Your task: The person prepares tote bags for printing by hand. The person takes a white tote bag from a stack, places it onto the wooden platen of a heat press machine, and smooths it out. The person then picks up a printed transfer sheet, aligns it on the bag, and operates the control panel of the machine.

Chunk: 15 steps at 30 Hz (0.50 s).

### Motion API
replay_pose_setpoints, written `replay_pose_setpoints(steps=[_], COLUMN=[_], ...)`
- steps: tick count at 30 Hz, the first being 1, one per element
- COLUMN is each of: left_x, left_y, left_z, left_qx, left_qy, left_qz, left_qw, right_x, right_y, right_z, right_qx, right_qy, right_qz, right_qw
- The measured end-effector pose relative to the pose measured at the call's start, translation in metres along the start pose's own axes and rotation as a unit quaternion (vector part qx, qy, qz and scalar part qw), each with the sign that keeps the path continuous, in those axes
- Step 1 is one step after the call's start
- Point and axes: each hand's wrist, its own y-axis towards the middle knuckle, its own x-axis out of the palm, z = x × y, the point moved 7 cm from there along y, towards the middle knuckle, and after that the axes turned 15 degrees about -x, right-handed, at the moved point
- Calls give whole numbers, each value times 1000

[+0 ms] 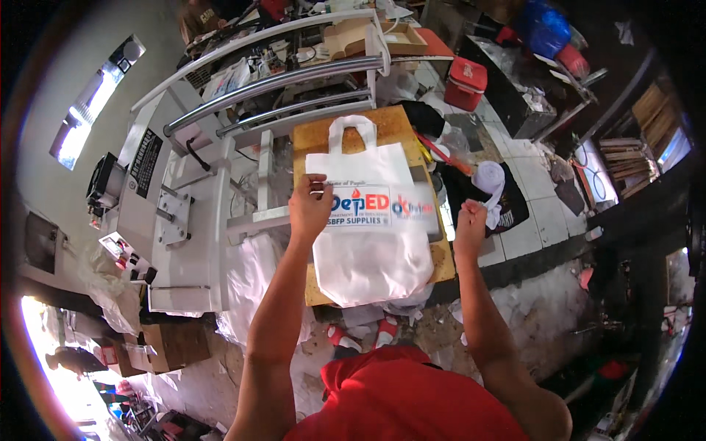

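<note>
A white cloth tote bag (371,257) lies flat on a yellow-brown wooden board (318,294), its handles toward the far side. Blue and red lettering with a flame emblem is printed across its middle, and a paler, blurred logo sits at the right. My left hand (311,208) rests at the left edge of the print, its bent fingers partly apart. Off the board's right edge, my right hand (471,222) is closed on the end of a white strip (494,213). That strip runs from a white roll (488,177) lying on black cloth (515,209).
A white metal machine frame with steel bars (276,88) stands left and beyond the board. A red cooler box (465,82) is at the far right. Behind stands a cluttered table with an open cardboard box (401,40). Scraps of paper and plastic litter the floor (515,294).
</note>
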Motion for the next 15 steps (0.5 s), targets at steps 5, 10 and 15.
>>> replay_pose_setpoints(steps=[5,10,15], left_x=[20,18,5], left_y=[19,21,6], left_z=[-82,-107,-105], left_qx=[-36,-87,-53], left_qy=[100,115,59], left_qz=[33,29,71], left_qw=[994,989,994], right_x=[63,105,114], right_y=[-5,-34,-48], right_z=[-44,-54,-32], right_qx=[-274,-286,-294], right_qy=[-86,-172,-245], right_qz=[-120,-238,-306], right_qw=[950,912,872])
